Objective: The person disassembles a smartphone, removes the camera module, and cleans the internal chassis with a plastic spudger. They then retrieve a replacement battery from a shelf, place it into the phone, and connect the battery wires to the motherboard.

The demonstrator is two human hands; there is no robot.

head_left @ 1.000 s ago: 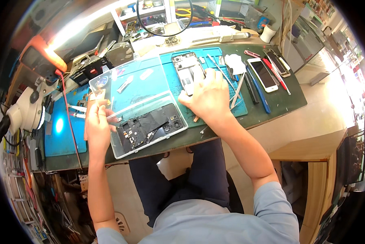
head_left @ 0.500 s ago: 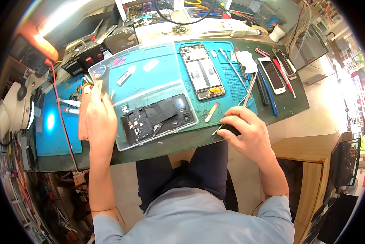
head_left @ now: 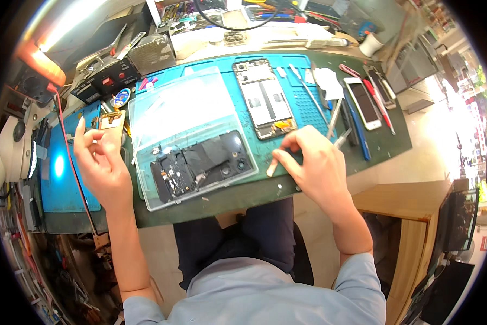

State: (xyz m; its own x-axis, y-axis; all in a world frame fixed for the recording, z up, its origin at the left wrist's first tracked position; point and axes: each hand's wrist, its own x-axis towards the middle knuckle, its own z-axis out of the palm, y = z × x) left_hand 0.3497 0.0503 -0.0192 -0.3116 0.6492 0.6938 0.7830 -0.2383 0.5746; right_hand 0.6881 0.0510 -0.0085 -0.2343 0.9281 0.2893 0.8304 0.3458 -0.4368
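Observation:
My right hand (head_left: 314,168) pinches a small flat tan strip (head_left: 272,168) beside a clear plastic case (head_left: 250,168) holding an opened black phone (head_left: 197,165). My left hand (head_left: 100,165) is raised left of the case, index finger extended, others loosely bent, holding nothing visible, near a tan board (head_left: 113,122). An opened phone with a white battery (head_left: 262,99) lies on the blue mat (head_left: 224,62) above the case. Silver tweezers (head_left: 332,120) and a pale slender tool (head_left: 342,138) lie right of my right hand, beside black and blue tools (head_left: 360,146).
A white phone (head_left: 362,103), red tool (head_left: 381,108) and white crumpled material (head_left: 327,84) lie at the right. At the left stand a black boxy device (head_left: 108,81), an orange meter (head_left: 37,70), a white microscope (head_left: 10,143) and a second blue mat (head_left: 64,195). A wooden cabinet (head_left: 400,197) is below right.
My right hand moved from the opened phone to the tweezers, then left them and took the tan strip. My left hand shifted left from the tan board and loosened its fingers.

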